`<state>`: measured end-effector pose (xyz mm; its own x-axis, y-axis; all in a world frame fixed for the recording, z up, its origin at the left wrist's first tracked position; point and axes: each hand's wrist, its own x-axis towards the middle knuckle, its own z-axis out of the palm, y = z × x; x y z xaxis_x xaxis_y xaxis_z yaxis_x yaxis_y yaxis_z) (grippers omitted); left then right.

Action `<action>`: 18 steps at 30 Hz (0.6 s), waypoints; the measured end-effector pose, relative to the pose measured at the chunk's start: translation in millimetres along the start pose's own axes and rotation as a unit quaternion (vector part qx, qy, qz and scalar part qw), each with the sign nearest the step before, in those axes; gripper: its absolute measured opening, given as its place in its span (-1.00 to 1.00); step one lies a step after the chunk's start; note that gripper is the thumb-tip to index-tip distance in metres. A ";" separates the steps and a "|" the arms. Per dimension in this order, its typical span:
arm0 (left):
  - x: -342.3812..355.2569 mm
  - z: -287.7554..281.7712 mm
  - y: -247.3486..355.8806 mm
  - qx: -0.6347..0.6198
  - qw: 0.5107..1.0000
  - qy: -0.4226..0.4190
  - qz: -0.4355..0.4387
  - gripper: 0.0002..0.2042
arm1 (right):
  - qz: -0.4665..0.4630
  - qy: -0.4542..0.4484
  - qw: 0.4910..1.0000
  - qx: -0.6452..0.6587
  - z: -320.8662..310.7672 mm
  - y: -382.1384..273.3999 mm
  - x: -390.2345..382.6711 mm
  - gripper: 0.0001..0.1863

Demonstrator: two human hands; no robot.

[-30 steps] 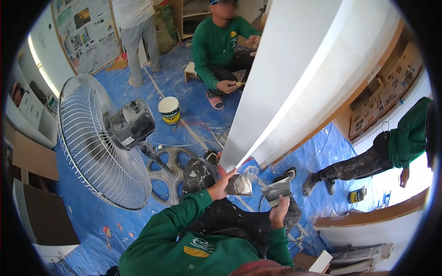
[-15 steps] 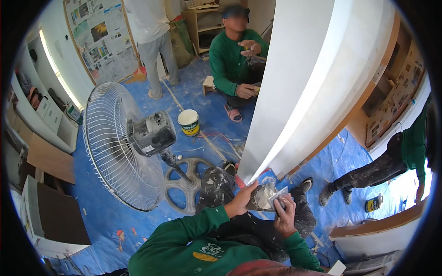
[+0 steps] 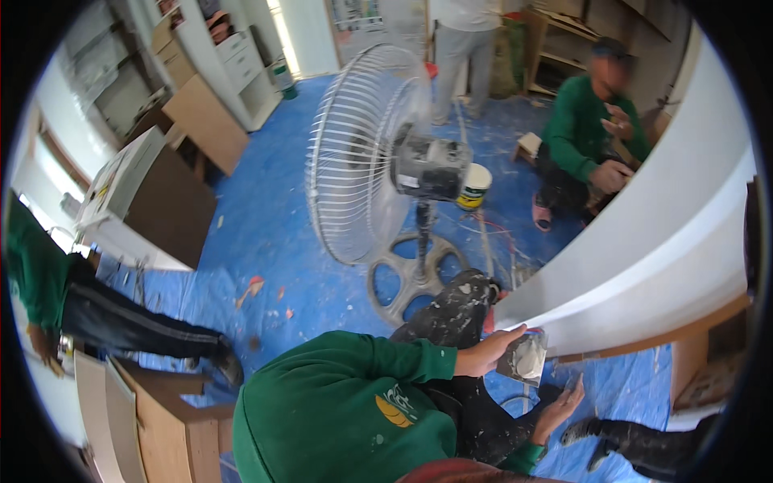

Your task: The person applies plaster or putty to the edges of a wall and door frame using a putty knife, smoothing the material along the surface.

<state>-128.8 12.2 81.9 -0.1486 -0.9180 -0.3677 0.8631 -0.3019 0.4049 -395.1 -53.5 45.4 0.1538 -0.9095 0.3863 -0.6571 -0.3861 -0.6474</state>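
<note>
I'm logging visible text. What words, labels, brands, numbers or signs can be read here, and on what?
None reads clearly.
Green sweater: white lettering above a yellow shape, too small to read.
Bucket label: blurred, partly behind the fan.
Pale sticker on the fan: too small.
Printed sheets at the back: blurred.
Left hand's board: none visible.
</note>
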 end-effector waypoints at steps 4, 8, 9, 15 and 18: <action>-9.4 -11.6 -10.7 0.011 0.997 0.067 0.021 -0.53 | 0.141 -0.036 0.978 0.149 -5.2 94.7 10.0 -0.55; -13.0 -12.4 -12.0 -0.014 0.996 0.089 0.021 -0.57 | 0.299 0.066 0.914 0.267 -7.6 106.5 -9.1 -0.51; -13.5 -6.5 -9.0 -0.029 0.996 0.088 0.012 -0.57 | 0.333 0.064 0.863 0.374 -9.9 113.0 -14.5 -0.49; 15.6 -7.5 -21.5 -0.073 0.997 0.034 -0.017 -0.57 | 0.359 0.066 0.690 0.625 -32.1 52.0 -38.6 -0.56; 22.0 6.9 -22.8 -0.010 0.997 0.069 -0.033 -0.56 | 0.334 0.160 0.698 0.613 -35.1 34.9 -51.7 -0.57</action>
<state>-155.0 -2.9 70.4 -0.1387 -0.8523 -0.5043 0.8632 -0.3536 0.3602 -451.9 -14.5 25.9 -0.1851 -0.9448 -0.2702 0.6526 0.0874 -0.7527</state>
